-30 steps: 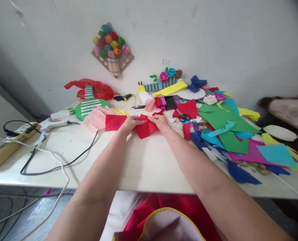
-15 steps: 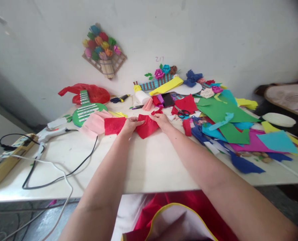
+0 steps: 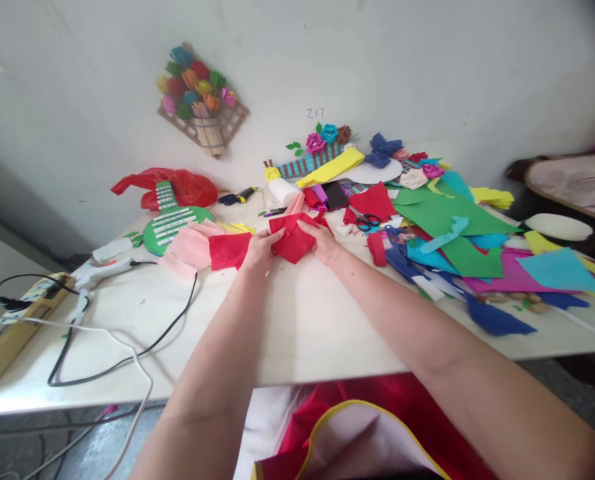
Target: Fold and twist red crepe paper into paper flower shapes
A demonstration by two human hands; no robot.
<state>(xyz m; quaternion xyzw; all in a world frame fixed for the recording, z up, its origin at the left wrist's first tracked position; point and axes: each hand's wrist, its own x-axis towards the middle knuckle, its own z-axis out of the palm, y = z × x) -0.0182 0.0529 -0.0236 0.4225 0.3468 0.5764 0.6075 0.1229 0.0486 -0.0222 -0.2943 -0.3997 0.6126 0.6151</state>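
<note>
Between my two hands is a piece of red crepe paper, raised a little over the white table. My left hand pinches its left edge between thumb and fingers. The fingers of my right hand close on its upper right part, with the thumb across the front. Another red paper piece lies just left of my left hand, beside pink crepe paper. Black-handled scissors rest on red paper to the right, beyond my right hand.
A glue gun with a black cord and a power strip occupy the left side. Behind them is a green guitar-shaped craft. Coloured paper sheets pile up on the right. A white bowl sits at the far right.
My hands have raised the red paper slightly and turned it, its lower corner now higher. The right fingers have shifted to wrap behind it. The view has tilted a little.
</note>
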